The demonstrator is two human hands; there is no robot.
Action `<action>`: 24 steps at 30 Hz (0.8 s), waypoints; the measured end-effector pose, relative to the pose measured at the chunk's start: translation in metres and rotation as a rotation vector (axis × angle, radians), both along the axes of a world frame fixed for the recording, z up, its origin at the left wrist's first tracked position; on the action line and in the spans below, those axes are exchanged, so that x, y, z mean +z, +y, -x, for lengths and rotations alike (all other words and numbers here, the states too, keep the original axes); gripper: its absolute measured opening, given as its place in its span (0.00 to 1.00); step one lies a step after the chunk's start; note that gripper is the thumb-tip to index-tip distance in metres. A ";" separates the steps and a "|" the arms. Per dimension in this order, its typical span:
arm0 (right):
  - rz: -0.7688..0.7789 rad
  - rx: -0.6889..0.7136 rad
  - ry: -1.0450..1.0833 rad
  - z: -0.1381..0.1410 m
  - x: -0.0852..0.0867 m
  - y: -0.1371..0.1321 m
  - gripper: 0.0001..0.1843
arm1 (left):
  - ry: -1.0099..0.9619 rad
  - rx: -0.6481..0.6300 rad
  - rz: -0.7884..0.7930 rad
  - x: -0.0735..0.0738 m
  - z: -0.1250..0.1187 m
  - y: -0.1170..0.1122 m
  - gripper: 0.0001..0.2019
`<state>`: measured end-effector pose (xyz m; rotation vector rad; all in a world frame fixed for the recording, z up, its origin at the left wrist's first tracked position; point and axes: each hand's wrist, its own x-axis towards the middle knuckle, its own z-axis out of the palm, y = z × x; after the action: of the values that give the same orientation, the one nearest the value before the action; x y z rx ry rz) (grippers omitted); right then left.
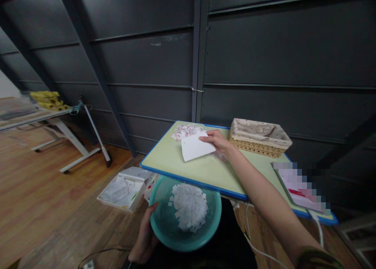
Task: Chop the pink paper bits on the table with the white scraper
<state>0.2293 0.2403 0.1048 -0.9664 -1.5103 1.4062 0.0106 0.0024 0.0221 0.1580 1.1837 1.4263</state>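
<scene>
My right hand (216, 140) pinches a white card (197, 146) between thumb and fingers, tilted above the pale yellow tabletop (164, 155). Just behind the card lies a heap of small white and reddish paper pieces (188, 131). Something clear or pinkish, partly covered by my right wrist, rests on the table; its kind is unclear. My left hand (147, 229) grips the left rim of a teal plastic colander (216, 226), thumb over the edge. Inside it is a pile of small white paper-like pieces (189, 206). The colander sits above my lap, below the table's near edge.
A fabric-lined wicker basket (258, 147) stands at the table's back right, with a partly pixelated flat item (293, 186) nearer me. An open white box (123, 190) lies on the floor at left. White cables (261, 251) hang at right. Another table (38, 114) stands far left.
</scene>
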 end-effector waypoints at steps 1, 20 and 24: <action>-0.060 -0.084 -0.005 -0.002 -0.001 0.005 0.20 | -0.006 0.001 -0.004 -0.001 0.001 0.001 0.12; -0.587 -0.443 -0.536 -0.008 -0.011 0.021 0.18 | -0.019 -0.048 0.033 -0.039 0.006 -0.001 0.21; -0.498 -0.364 -0.458 -0.009 -0.003 0.016 0.19 | -0.028 -0.046 0.041 -0.051 0.013 0.000 0.19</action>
<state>0.2388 0.2563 0.1014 -1.2077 -1.7819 0.5280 -0.0028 0.0026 -0.0293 0.1358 1.1787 1.3596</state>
